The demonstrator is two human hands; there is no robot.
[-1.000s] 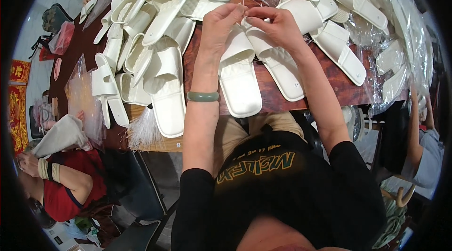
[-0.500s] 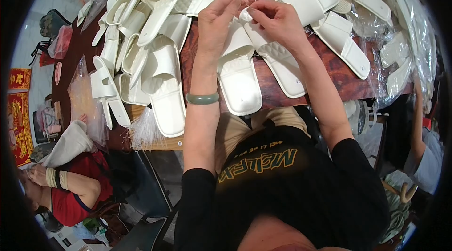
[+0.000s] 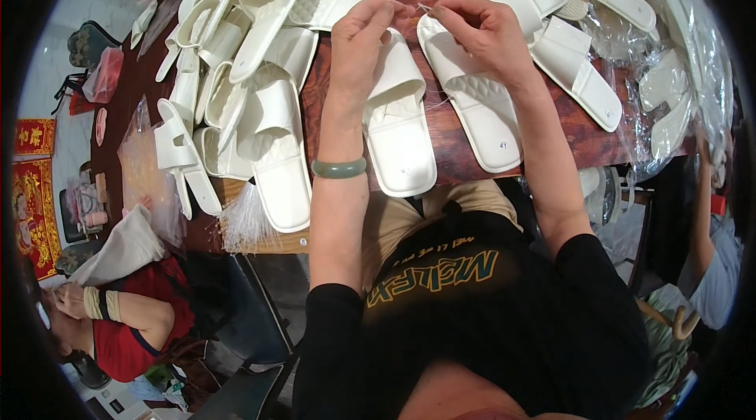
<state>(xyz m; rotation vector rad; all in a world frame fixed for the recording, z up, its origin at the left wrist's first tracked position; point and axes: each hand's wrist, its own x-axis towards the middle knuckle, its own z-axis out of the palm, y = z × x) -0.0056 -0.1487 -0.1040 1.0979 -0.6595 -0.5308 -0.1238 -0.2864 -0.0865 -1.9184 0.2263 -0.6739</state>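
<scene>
Two white slippers lie side by side on the table before me, their closed-strap ends under my hands. My left hand (image 3: 358, 42), with a green bangle on its wrist, is closed in a pinch above the toe of the left slipper (image 3: 403, 148). Over the toe of the right slipper (image 3: 494, 140) my right hand (image 3: 490, 35) pinches too. A thin clear plastic strand (image 3: 423, 8) shows faintly between the fingertips. How each end of it is gripped is too small to see clearly.
White slippers (image 3: 272, 10) are heaped on the left and at the back of the dark red wooden table (image 3: 563, 144). A bundle of clear strands (image 3: 250, 219) lies at the near left edge. Clear plastic bags (image 3: 685, 50) crowd the right. A person in red (image 3: 130, 329) sits at left.
My hands have drawn slightly apart, the right one moving right. The right slipper has shifted right, widening the gap between the two slippers; the left one moved slightly left.
</scene>
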